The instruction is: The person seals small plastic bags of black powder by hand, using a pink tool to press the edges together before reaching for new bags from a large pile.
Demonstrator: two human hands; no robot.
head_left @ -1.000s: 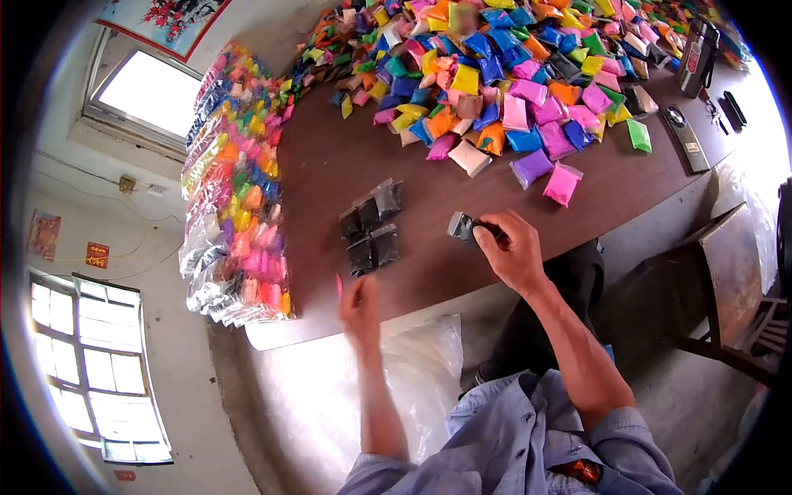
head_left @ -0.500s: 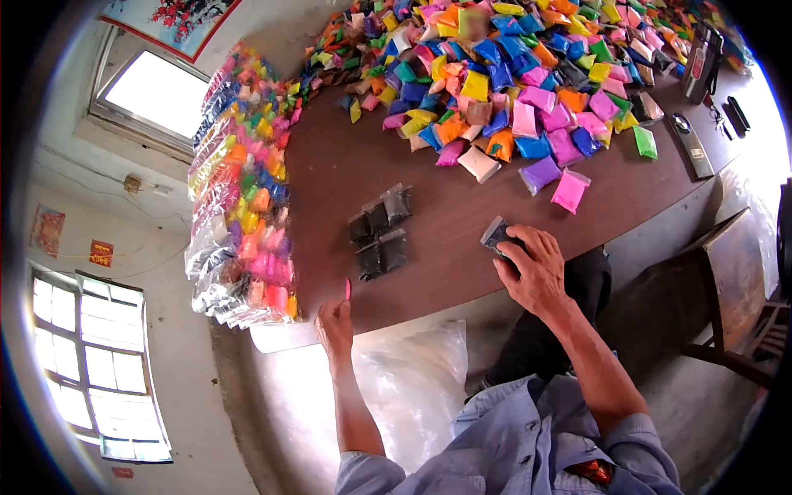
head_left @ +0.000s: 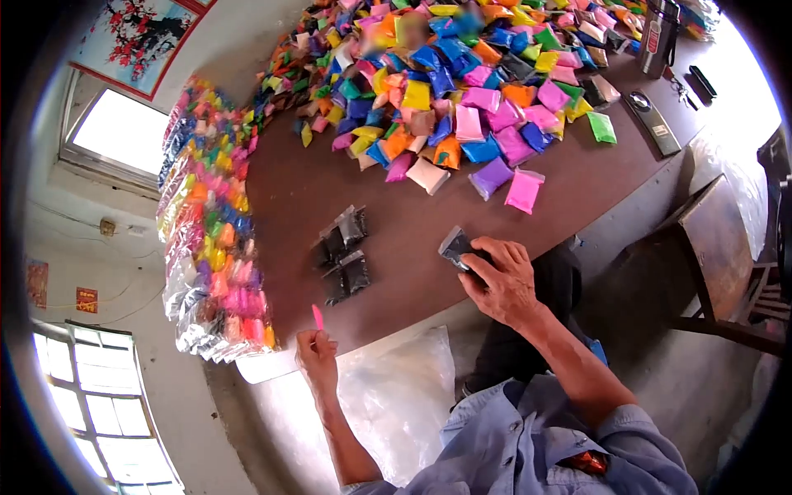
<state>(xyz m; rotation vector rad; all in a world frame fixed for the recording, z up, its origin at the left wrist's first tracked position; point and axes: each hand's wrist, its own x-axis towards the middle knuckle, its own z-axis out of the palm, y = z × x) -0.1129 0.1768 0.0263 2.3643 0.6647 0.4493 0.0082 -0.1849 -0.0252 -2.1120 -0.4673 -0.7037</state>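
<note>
In the head view, my right hand [head_left: 501, 280] has its fingers closed around a small clear packet of black stuff [head_left: 454, 247] above the near part of the table. My left hand [head_left: 317, 363] is closed at the table's front edge, pinching a slim pink plastic stick [head_left: 318, 316] that points up from the fingers. Its lower end is hidden in my grip. Between and beyond the two hands, several black packets [head_left: 353, 271] lie in a tight cluster on the brown table [head_left: 396, 223].
A big heap of colourful packets [head_left: 417, 96] covers the back of the table. Bagged packets [head_left: 216, 247] are stacked along the left edge. At the right lie a flask [head_left: 657, 41] and a flat metal object [head_left: 652, 124]. A wooden chair [head_left: 716, 239] stands right; clear plastic [head_left: 404, 388] hangs below the table.
My view has turned, so the table's contents appear further left. More of the pink stick shows above my left hand. Both hands keep their hold.
</note>
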